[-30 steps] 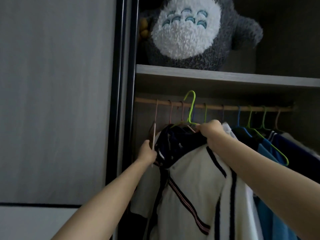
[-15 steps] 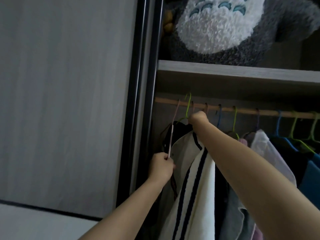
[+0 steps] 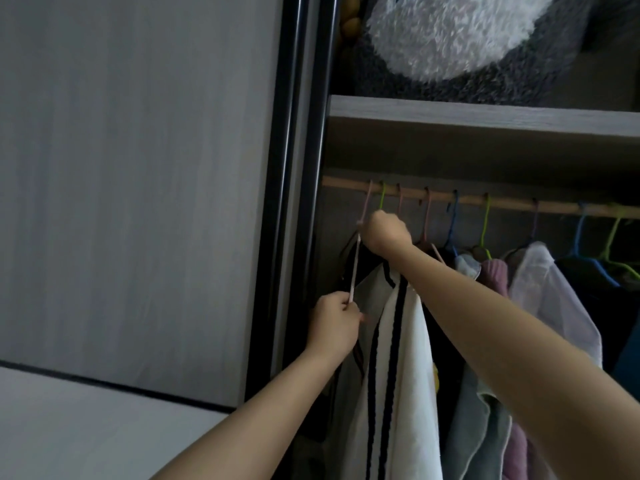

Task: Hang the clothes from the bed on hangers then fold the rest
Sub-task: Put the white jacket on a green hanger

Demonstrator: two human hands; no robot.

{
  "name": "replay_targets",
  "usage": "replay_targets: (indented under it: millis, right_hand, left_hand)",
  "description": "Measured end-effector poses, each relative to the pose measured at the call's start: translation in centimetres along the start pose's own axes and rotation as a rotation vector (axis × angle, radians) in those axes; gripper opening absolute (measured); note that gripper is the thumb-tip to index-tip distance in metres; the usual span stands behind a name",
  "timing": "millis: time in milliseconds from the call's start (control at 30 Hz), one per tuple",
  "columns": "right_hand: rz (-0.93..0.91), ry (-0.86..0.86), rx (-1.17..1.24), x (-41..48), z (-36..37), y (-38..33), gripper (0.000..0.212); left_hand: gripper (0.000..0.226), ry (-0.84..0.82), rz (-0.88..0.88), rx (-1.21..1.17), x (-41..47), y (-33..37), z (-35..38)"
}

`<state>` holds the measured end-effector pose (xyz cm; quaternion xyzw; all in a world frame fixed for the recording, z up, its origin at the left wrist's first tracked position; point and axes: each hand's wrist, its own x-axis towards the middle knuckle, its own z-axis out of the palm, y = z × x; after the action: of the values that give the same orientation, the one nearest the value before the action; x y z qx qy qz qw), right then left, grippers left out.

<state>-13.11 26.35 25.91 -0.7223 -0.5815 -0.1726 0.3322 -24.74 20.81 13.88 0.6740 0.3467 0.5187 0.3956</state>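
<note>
Right hand (image 3: 384, 233), fingers curled round the green hanger (image 3: 382, 197) neck, sits just under the rail (image 3: 502, 202) at twelve o'clock, striped top (image 3: 398, 341) dangling at six, left hand (image 3: 334, 323) pinching the pink hanger (image 3: 355, 268) at seven.

The hanger (image 3: 355, 268) in my left hand (image 3: 334, 323) looks like thin, smooth pink plastic. The jacket (image 3: 405, 358) is soft white cloth. The rail (image 3: 502, 201) is bare wood, the shelf (image 3: 485, 117) matt and grained, the door frame (image 3: 291, 168) glossy black, the plush toy (image 3: 450, 29) fluffy.

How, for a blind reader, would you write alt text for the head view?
Two hands hang a white striped garment on a wardrobe rail: the right hand grips its top, the left hand pinches a pink hanger.
</note>
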Motion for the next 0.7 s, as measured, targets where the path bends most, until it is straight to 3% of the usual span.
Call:
replay_targets:
  millis: [67,167,300,333,400,467,567,700]
  right_hand:
    - [-0.038,-0.080,-0.100,-0.6,0.3,-0.8,0.033]
    - [-0.035,-0.186,-0.273,-0.9,0.4,-1.6,0.032]
    - [0.005,-0.136,-0.141,-1.2,-0.1,-1.6,0.018]
    - [0.005,-0.094,-0.075,-1.4,-0.3,-1.5,0.006]
    - [0.013,-0.015,0.008,-1.7,-0.8,-1.4,0.011]
    - [0.045,0.027,0.090,-1.9,-1.1,-1.1,0.003]
    - [0.070,0.008,0.183,-2.5,-2.1,-0.5,0.015]
    - [-0.030,0.001,0.127,-4.9,-4.4,1.2,0.021]
  left_hand:
    - [0.026,0.000,0.015,-0.033,-0.5,0.3,0.1]
    - [0.022,0.012,0.057,-0.119,-1.0,1.0,0.1]
    - [0.023,-0.003,0.134,-0.108,-1.7,2.3,-0.2]
    - [0.024,-0.010,0.178,-0.050,-2.1,2.6,-0.2]
    - [0.039,-0.041,0.282,0.091,-2.8,2.9,-0.2]
    - [0.049,-0.064,0.344,0.198,-3.6,2.9,-0.3]
    - [0.051,-0.026,0.446,0.467,-4.9,2.3,-1.6]
    - [0.047,0.285,0.742,1.059,-5.7,-0.1,-5.1]
